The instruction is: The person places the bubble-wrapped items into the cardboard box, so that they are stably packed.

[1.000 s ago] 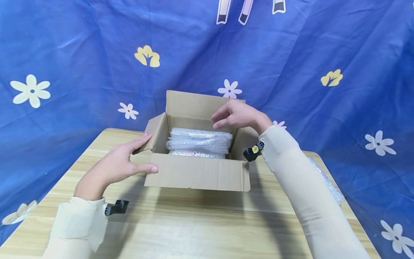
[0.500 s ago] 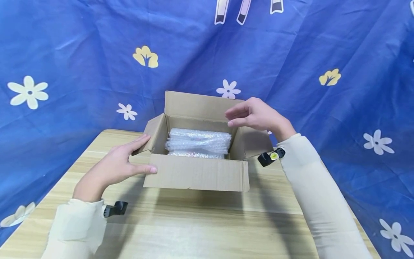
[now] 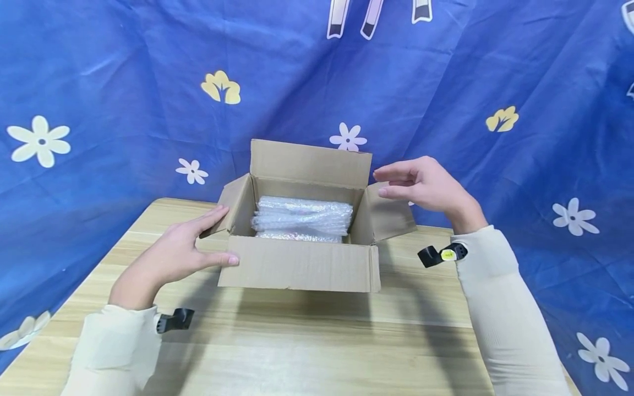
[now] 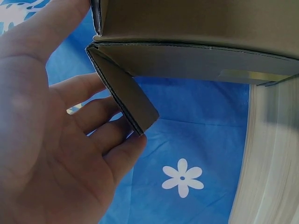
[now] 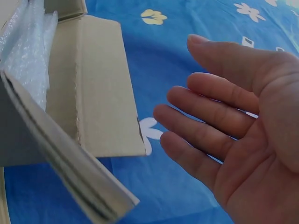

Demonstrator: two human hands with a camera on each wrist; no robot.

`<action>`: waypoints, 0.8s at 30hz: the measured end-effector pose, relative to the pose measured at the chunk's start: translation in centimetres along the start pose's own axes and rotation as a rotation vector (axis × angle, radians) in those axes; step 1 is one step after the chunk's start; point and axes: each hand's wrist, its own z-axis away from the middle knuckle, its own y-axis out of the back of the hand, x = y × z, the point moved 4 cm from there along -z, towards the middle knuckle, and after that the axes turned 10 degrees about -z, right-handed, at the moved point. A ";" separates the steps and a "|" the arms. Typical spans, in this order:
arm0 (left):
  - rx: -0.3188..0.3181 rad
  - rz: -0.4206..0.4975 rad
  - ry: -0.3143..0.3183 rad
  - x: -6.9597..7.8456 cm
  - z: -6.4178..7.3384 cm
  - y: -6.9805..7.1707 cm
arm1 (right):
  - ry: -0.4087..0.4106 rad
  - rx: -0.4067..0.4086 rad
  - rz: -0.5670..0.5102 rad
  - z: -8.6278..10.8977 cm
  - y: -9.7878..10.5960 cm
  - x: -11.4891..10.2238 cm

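Note:
An open cardboard box [image 3: 297, 267] stands mid-table with all its flaps spread outward. Inside lie stacked bundles of clear bubble wrap [image 3: 304, 215]; whatever they may contain is hidden. My left hand [image 3: 170, 253] holds the box at its near left corner, thumb on the front flap and fingers against the outside of the left flap [image 4: 122, 91]. To the right, my right hand [image 3: 428, 184] is raised beside the right flap [image 3: 392, 212], fingers loosely extended. In the right wrist view its fingers [image 5: 205, 121] are apart from the cardboard, with nothing in the palm.
The box rests on a light wood-grain table [image 3: 297, 346]. Close behind the table hangs a blue cloth [image 3: 292, 71] printed with flowers. Black wrist cameras [image 3: 175, 320] sit at both cuffs. The box's back flap [image 3: 311, 163] stands up near the cloth.
My right hand has moved rightward from above the box interior to beside its right flap, uncovering that flap. The left hand and the box stay nearly in place.

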 end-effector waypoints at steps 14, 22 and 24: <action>-0.010 -0.021 0.002 0.2 0.1 0.2 | -0.078 0.126 0.005 4.4 2.3 1.0; -0.016 -0.032 0.005 0.2 0.1 0.3 | -0.119 0.207 -0.014 7.1 3.7 2.4; -0.016 -0.031 0.005 0.3 0.1 0.3 | -0.135 0.228 -0.003 7.8 4.1 2.9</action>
